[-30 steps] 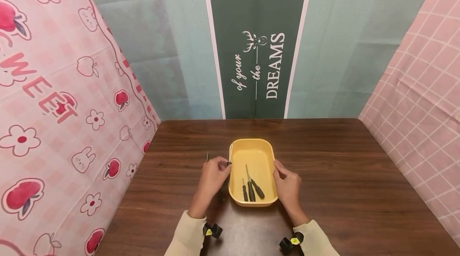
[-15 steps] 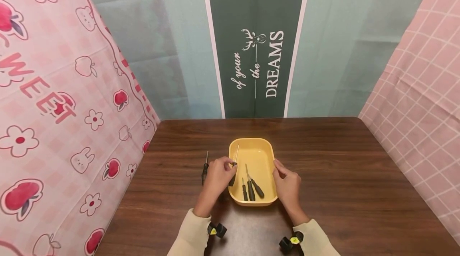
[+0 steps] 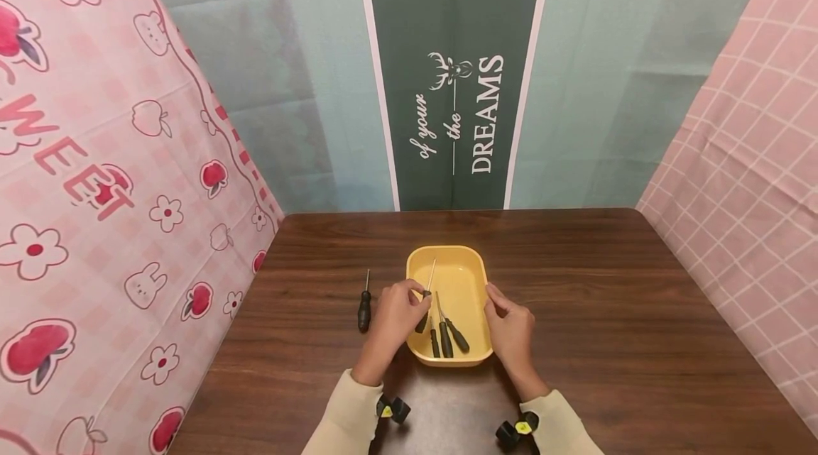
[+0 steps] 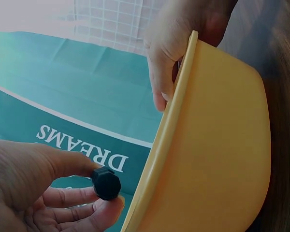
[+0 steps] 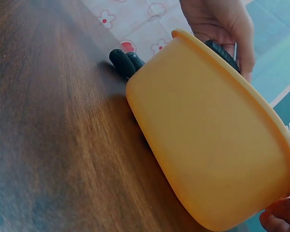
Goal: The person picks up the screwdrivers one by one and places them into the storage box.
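My left hand (image 3: 397, 313) pinches a black-handled screwdriver (image 3: 422, 323) over the left side of a yellow tray (image 3: 461, 277), its thin metal shaft pointing away from me. The butt of its handle (image 4: 106, 184) shows between thumb and fingers in the left wrist view. On the tray's right side, my right hand (image 3: 513, 326) grips the rim. Three smaller black screwdrivers (image 3: 446, 341) lie at the tray's near end. Another black screwdriver (image 3: 364, 311) lies on the table, left of my left hand.
The tray stands on a dark wooden table (image 3: 594, 299). In the right wrist view, two black handles (image 5: 121, 63) show on the table beyond the tray. Patterned cloths hang around it: a pink one (image 3: 192, 242) left, a green one (image 3: 575, 121) behind, a checked pink one (image 3: 741, 157) right.
My left hand has moved right with the screwdriver, from the tray's left rim to over its inside. The screwdriver on the table has come into full view. My right hand stays at the rim.
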Tool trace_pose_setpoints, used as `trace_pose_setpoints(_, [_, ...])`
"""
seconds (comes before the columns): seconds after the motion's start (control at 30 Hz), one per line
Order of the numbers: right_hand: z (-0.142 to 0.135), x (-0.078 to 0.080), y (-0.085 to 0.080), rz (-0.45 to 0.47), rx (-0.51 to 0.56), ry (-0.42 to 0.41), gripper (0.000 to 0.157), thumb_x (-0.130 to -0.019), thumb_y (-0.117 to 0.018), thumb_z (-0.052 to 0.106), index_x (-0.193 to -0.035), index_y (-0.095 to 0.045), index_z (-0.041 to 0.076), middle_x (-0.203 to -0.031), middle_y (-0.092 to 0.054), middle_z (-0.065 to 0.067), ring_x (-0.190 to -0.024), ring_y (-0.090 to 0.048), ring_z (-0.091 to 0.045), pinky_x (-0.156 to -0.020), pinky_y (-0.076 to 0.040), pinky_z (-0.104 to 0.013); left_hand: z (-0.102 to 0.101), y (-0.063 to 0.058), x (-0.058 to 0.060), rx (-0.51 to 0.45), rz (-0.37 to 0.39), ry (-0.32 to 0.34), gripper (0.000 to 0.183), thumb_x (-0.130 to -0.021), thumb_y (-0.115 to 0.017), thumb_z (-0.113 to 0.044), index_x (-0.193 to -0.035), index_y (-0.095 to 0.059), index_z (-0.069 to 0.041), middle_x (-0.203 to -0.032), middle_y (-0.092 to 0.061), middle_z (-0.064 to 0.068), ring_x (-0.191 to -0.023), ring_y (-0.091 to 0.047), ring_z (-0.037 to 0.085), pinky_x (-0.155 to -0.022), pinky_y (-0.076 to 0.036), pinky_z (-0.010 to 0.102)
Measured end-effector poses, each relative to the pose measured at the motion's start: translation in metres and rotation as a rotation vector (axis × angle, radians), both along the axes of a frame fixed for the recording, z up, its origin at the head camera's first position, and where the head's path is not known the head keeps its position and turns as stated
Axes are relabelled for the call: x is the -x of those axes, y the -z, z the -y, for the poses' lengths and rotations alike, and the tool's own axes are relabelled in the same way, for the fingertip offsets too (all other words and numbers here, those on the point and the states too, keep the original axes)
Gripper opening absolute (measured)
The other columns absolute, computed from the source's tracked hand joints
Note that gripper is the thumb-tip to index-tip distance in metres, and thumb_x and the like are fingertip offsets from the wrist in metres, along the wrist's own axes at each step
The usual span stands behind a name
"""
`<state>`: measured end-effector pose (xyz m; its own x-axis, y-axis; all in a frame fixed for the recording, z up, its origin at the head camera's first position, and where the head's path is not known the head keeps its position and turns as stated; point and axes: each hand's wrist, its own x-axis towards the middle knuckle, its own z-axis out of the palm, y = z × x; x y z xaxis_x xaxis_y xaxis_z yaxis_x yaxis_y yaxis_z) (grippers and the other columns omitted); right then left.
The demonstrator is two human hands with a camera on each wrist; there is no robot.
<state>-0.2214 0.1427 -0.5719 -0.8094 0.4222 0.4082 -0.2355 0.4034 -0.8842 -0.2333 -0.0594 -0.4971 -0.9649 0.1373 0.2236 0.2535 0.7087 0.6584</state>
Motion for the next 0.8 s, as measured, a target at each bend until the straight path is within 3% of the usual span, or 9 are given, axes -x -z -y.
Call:
trace_pose_setpoints(0.33, [0.001, 0.001, -0.003, -0.010, 0.000, 0.005, 0.025, -0.080, -0.067, -0.003, -0.104, -0.072, 0.001, -0.104, -0.070, -0.007, -0.100, -0.064, -0.015, -0.077, -0.043, -0.006, -0.009, 0.003, 0.005, 0.004, 0.004, 0.041, 0.016, -0.081, -0.071, -0.022, -0.088, -0.070, -0.007, -0.057, -0.055, -0.007, -0.046, -0.046, 0.004, -0.045, -0.041, 0.020])
trace_pose_setpoints(0.57, [0.001, 0.000, -0.002, -0.006, 0.004, 0.003, 0.025, -0.080, -0.067, -0.002, -0.105, -0.071, 0.000, -0.104, -0.070, -0.007, -0.101, -0.064, -0.015, -0.078, -0.043, -0.007, -0.013, 0.005, 0.002, 0.004, 0.044, 0.034, 0.016, -0.081, -0.072, -0.023, -0.088, -0.071, -0.009, -0.056, -0.053, -0.008, -0.045, -0.046, 0.005, -0.044, -0.040, 0.022])
trace_pose_setpoints(0.8, [0.001, 0.000, -0.002, -0.016, 0.014, -0.001, 0.024, -0.080, -0.067, -0.003, -0.104, -0.071, -0.001, -0.104, -0.070, -0.008, -0.101, -0.064, -0.017, -0.078, -0.044, -0.008, -0.020, 0.007, 0.002, 0.013, 0.017, 0.050, 0.015, -0.081, -0.072, -0.023, -0.088, -0.070, -0.010, -0.057, -0.054, -0.009, -0.047, -0.047, 0.003, -0.046, -0.041, 0.020])
